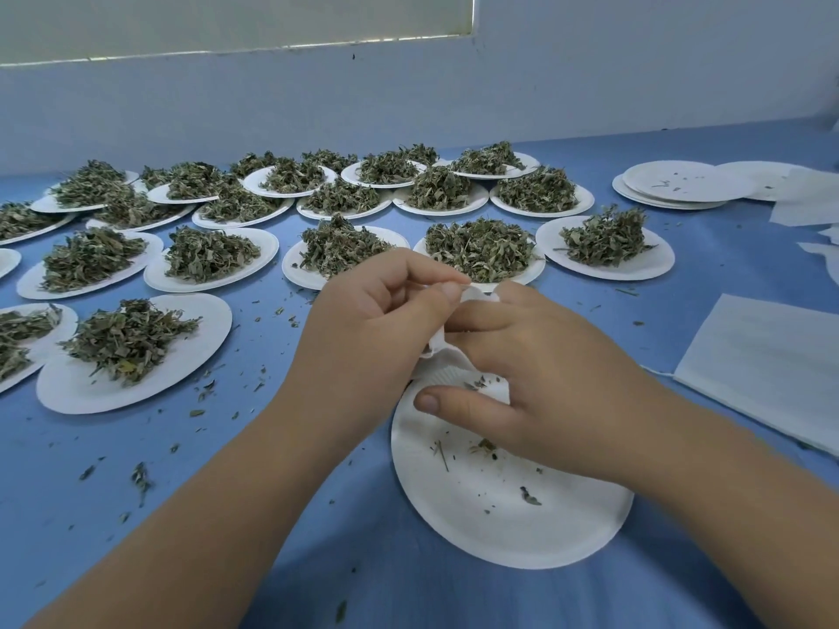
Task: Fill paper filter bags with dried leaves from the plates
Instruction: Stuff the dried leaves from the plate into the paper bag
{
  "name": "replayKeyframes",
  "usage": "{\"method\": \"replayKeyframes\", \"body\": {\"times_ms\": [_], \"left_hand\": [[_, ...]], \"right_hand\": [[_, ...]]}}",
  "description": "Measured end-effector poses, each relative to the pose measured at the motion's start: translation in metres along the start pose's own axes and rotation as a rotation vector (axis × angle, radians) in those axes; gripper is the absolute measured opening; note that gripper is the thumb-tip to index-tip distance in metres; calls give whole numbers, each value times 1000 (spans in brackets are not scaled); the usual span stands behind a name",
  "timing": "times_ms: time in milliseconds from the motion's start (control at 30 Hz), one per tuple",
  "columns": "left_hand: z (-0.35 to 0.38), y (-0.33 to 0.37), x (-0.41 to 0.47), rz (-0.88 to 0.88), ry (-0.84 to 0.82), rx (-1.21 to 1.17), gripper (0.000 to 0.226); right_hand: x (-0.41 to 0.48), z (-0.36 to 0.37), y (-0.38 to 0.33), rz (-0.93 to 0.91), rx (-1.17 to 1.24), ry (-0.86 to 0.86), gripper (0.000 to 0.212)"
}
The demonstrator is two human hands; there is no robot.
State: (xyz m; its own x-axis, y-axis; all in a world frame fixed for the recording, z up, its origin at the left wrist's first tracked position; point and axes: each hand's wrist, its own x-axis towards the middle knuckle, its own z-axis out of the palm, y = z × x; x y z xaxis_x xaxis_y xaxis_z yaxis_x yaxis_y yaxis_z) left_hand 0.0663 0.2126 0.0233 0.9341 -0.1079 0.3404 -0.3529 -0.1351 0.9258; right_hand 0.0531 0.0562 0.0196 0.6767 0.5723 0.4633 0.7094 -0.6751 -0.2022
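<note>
My left hand [381, 311] and my right hand [535, 370] meet at the centre of the table and both grip a white paper filter bag [442, 356]. The left thumb and forefinger pinch the bag's top edge. Most of the bag is hidden between the hands, and its contents cannot be seen. Under the hands lies a white paper plate [499, 515] that holds only a few leaf crumbs. Several plates heaped with dried green leaves [481, 247] fill the table beyond and to the left.
A stack of emptied plates [681, 183] sits at the back right. Flat white filter bags [772, 356] lie at the right, with more paper sheets [808, 202] behind them. Leaf crumbs litter the blue tabletop [136, 469]. A pale wall runs behind.
</note>
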Motion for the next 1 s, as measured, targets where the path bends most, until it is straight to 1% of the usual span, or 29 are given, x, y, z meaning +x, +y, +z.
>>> {"method": "replayKeyframes", "body": {"times_ms": [100, 167, 267, 300, 367, 400, 433, 533, 600, 733, 867, 933, 1000], "left_hand": [[-5, -2, 2, -9, 71, 26, 18], [-9, -1, 3, -17, 110, 32, 16], [-11, -1, 5, -33, 150, 9, 12], [-11, -1, 6, -37, 159, 10, 12], [-11, -1, 6, -43, 166, 11, 12], [-11, -1, 6, -47, 166, 10, 12], [-10, -1, 6, -51, 166, 10, 11], [-9, -1, 6, -61, 168, 18, 11], [-9, -1, 6, -66, 170, 27, 12], [-9, -1, 6, -59, 162, 23, 12], [-9, -1, 6, -51, 151, 18, 12], [-7, -1, 5, -51, 147, 13, 13], [-7, -2, 5, -55, 148, 17, 13]], "right_hand": [[-1, -6, 3, -43, 161, 76, 26], [-2, -13, 5, -8, 235, 119, 19], [-3, -19, 5, 56, 256, 137, 8], [-4, -21, 5, 67, 254, 141, 6], [-4, -23, 4, 92, 288, 136, 11], [-5, -24, 5, 128, 320, 101, 13], [-5, -24, 6, 181, 332, 32, 17], [-9, -20, 15, 309, 170, -298, 17], [-12, -17, 19, 326, 103, -395, 13], [-15, -14, 21, 331, 53, -485, 10], [-16, -12, 20, 313, 59, -498, 9], [-16, -10, 19, 297, 67, -497, 13], [-14, -10, 16, 306, 84, -487, 23]]}}
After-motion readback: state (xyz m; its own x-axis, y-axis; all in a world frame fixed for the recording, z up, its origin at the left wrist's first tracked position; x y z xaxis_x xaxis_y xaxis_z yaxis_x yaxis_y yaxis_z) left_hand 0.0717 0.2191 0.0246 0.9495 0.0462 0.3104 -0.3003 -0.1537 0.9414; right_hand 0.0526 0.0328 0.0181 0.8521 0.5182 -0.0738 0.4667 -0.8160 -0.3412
